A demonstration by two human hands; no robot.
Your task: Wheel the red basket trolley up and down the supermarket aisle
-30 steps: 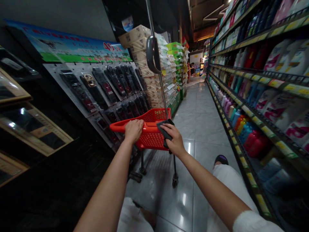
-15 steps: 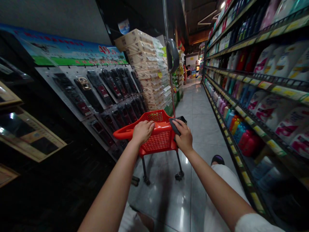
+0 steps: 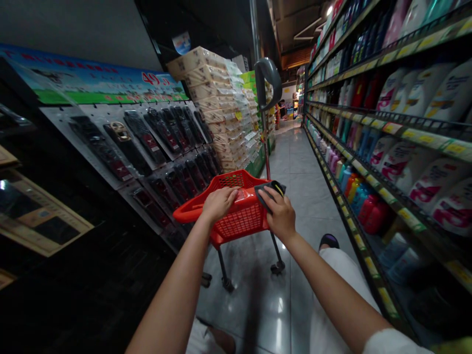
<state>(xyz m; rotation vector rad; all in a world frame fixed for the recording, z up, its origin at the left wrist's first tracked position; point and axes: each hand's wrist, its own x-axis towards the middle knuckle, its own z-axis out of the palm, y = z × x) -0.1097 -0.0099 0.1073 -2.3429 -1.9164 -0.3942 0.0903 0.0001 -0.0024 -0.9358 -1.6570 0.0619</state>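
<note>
Steadying seemingly done by left hand (image 3: 220, 202), laid over rim (image 3: 244, 195) of red plastic wheeled basket (image 3: 241, 220) on grey tiled floor (image 3: 304, 189); grip unclear. Dark grey cloth (image 3: 260, 192) pinched onto right rim corner by curled right hand (image 3: 280, 212).

We see a glossy grey tiled floor (image 3: 304, 196) running between a dark wall (image 3: 77, 24) and long shelving (image 3: 409, 133), beneath a dim ceiling (image 3: 289, 17) with a bright lamp (image 3: 329, 10).

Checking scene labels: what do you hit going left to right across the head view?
Gold buckle → left hand → right hand holding gray cloth → dark shoe → red bottles on a lower shelf.
</note>
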